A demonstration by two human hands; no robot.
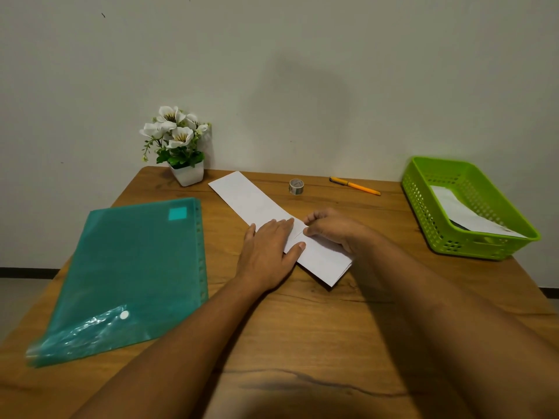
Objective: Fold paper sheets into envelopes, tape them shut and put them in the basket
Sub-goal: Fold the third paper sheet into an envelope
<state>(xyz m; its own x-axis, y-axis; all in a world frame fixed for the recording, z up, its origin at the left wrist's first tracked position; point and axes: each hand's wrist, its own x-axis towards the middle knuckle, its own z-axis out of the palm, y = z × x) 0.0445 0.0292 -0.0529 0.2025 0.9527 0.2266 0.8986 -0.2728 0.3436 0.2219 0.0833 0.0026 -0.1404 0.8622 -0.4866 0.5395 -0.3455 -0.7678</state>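
Paper sheet (251, 198), folded into a long strip, lies slanted on the table (302, 328). The left hand (269, 252) presses flat on its middle, fingers straight. The right hand (329, 231), just beside, pinches a fold of the paper sheet between curled fingers.
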